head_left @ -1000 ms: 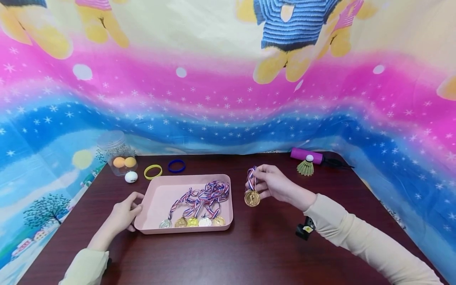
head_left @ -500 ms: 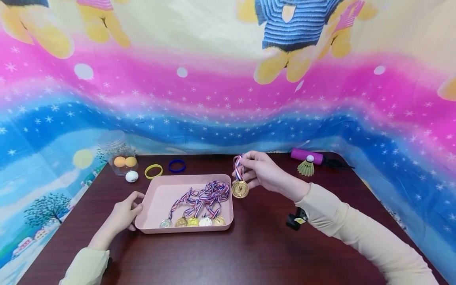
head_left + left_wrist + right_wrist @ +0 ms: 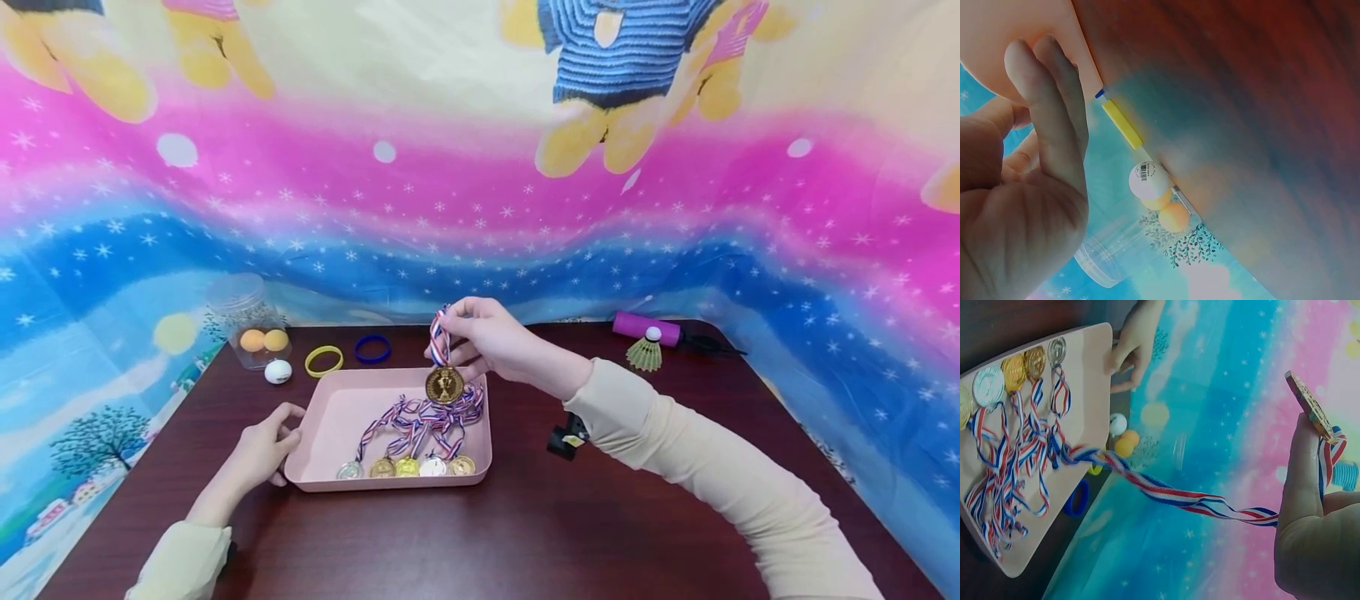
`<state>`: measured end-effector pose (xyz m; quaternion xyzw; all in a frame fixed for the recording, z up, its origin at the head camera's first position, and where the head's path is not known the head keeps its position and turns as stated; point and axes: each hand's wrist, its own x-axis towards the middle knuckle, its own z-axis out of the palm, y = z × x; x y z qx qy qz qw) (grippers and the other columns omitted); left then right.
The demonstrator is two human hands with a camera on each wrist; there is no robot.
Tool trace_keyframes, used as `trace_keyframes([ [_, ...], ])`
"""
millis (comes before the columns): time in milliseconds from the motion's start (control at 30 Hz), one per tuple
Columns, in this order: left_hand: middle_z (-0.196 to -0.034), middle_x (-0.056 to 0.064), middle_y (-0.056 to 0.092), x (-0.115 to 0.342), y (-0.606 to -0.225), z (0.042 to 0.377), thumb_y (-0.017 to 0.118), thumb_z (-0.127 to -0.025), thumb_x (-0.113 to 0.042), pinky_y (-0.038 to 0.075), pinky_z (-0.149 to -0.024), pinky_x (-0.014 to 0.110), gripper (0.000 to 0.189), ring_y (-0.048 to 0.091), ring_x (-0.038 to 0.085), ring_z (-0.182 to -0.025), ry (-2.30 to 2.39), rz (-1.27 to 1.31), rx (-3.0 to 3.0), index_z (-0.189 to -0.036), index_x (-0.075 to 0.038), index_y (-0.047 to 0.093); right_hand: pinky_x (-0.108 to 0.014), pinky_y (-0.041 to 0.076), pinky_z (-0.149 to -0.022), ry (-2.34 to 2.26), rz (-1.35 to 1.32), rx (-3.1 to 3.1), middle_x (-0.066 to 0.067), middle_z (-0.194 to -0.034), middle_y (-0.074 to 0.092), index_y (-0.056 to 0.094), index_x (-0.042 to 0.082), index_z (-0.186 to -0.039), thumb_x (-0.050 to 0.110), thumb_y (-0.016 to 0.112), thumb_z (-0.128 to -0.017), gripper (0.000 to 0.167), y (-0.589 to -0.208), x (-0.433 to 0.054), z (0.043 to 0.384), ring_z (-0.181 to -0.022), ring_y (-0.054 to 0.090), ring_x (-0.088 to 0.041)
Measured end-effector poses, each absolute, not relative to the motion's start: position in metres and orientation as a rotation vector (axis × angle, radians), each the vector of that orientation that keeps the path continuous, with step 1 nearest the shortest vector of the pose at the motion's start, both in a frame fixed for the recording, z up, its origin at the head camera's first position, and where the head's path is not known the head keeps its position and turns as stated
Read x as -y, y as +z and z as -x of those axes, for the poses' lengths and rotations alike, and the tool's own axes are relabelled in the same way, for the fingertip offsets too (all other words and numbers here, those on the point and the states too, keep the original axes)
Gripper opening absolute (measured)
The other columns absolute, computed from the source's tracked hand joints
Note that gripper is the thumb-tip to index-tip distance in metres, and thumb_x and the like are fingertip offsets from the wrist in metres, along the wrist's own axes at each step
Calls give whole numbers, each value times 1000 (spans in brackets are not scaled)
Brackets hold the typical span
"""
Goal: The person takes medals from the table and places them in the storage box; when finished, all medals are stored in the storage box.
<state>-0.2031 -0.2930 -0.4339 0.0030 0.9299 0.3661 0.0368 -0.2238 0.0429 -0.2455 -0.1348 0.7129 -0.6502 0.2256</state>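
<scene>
My right hand (image 3: pixel 491 340) pinches the striped ribbon of a gold medal (image 3: pixel 444 385) over the right part of a pink tray (image 3: pixel 330 392). The medal's disc hangs below my fingers in the head view. In the right wrist view its red, white and blue ribbon (image 3: pixel 1172 492) trails down toward the tray. Several gold and silver medals (image 3: pixel 407 467) lie in a row along the tray's near side, their ribbons (image 3: pixel 420 425) heaped behind them. At the tray's left end my left hand (image 3: pixel 258 446) rests with its fingers (image 3: pixel 1041 106) against the outer wall.
Behind the tray lie a yellow wristband (image 3: pixel 324 361) and a blue wristband (image 3: pixel 372 349). A white ball (image 3: pixel 278 372) sits beside a clear jar (image 3: pixel 243 304) with orange balls. At the back right are a purple cylinder (image 3: pixel 637 327) and a shuttlecock (image 3: pixel 646 353).
My right hand has carried the gold medal leftward and slightly up, from right of the tray to over it. My left hand has stayed at the tray's left end.
</scene>
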Motion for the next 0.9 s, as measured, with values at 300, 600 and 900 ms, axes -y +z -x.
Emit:
trace_keyframes([
  [300, -86, 12, 61, 295, -435, 203, 45, -98, -8, 54, -42, 34, 31, 57, 17, -49, 1142, -2, -2847, -129, -5, 41, -25, 53, -45, -1765, 374, -1978, -16, -89, 70, 46, 5, -98, 15, 42, -103, 12, -247, -35, 220, -56, 64, -11],
  [600, -86, 13, 60, 293, -436, 206, 45, -98, -8, 54, -42, 33, 31, 57, 17, -49, 1155, -26, -2847, -128, -5, 41, -25, 52, -45, -1774, 395, -1933, -22, -91, 67, 44, 4, -98, 14, 40, -103, 11, -246, -24, 218, -57, 64, -13],
  [900, -87, 13, 60, 295, -435, 204, 45, -98, -8, 54, -42, 34, 31, 57, 17, -47, 1158, -9, -2843, -129, -5, 41, -27, 55, -47, -1775, 378, -1937, -14, -84, 68, 45, 5, -95, 14, 42, -103, 12, -260, -5, 219, -58, 66, -13],
])
